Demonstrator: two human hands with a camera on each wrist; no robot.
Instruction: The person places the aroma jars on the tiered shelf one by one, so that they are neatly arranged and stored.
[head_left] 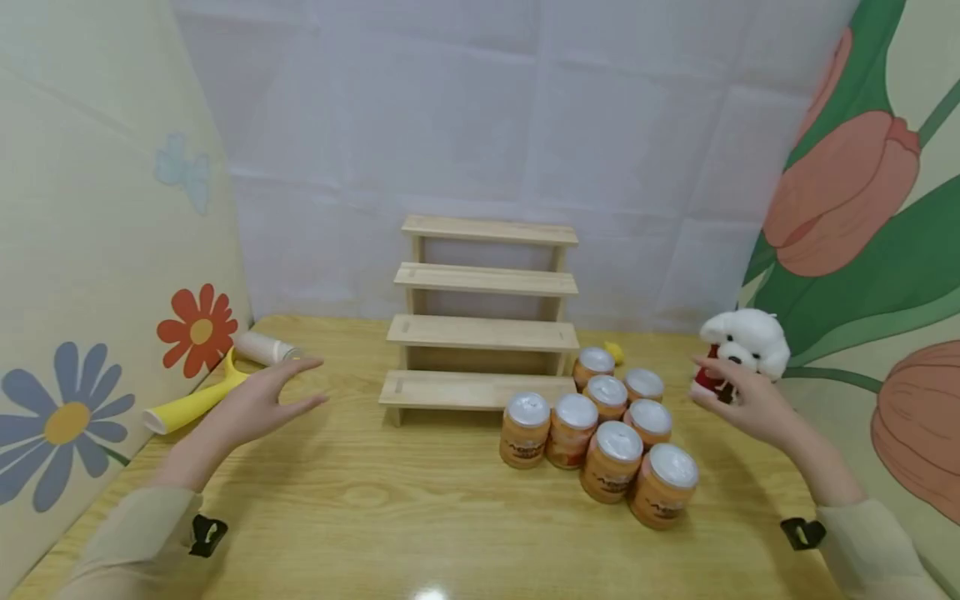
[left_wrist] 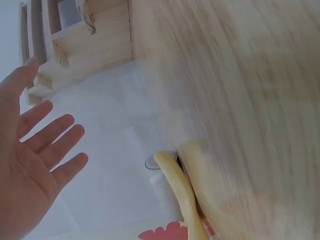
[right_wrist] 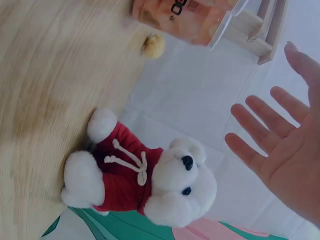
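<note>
Plush dog (right_wrist: 127,175) in a red top is sitting on the surface (head_left: 420,500), near the right hand (head_left: 757,404), whose fingers are standing well apart and holding nothing. By its looks it is promising to be light, soft and hard to break; the clothed trunk, just below the head, is probably offering the surest grip, while the thin drawstrings are giving little to hold. Over on the other side, the left hand (head_left: 247,408) is hovering near a yellow banana-shaped thing (head_left: 195,406), its fingers likewise apart and gripping nothing. That piece is looking smooth, perhaps slippery, so its middle is inviting the hold. Behind it, a pale cylinder (head_left: 258,348) is lying on its side. Between the hands, eight orange cans (head_left: 611,471) are standing close together by a four-step wooden stand (head_left: 482,332).
</note>
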